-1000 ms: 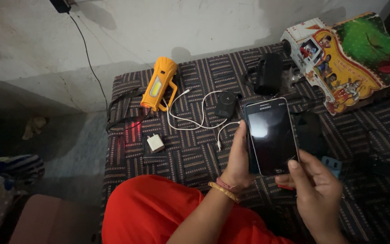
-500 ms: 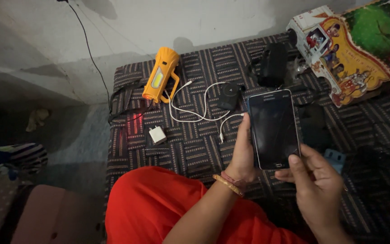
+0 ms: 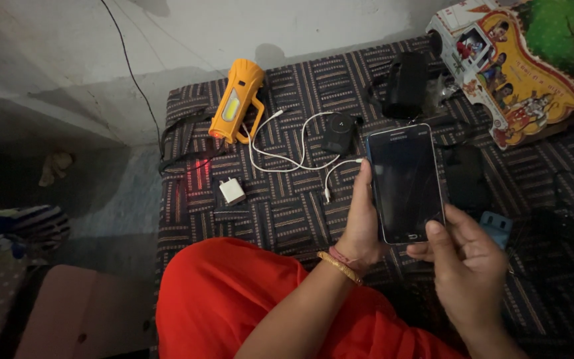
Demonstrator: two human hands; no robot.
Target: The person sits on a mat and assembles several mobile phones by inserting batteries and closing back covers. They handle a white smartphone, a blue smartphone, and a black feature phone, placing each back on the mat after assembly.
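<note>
A black smartphone [image 3: 406,181] with a dark screen is held upright over my lap. My left hand [image 3: 361,223] grips its left edge, a gold bangle on the wrist. My right hand [image 3: 466,266] supports the phone's bottom right corner, thumb resting near the lower edge of the screen. My knee in orange-red cloth [image 3: 234,299] fills the bottom of the view.
On the patterned dark mat [image 3: 287,219] lie an orange torch [image 3: 237,103], a white cable [image 3: 280,149], a small white charger plug [image 3: 232,191], a black round device [image 3: 339,133], a black pouch [image 3: 403,83] and a colourful picture box [image 3: 519,66]. A wall stands behind.
The phone and both hands have shifted slightly down and right in view as the camera moved. The grip on the phone is the same.
</note>
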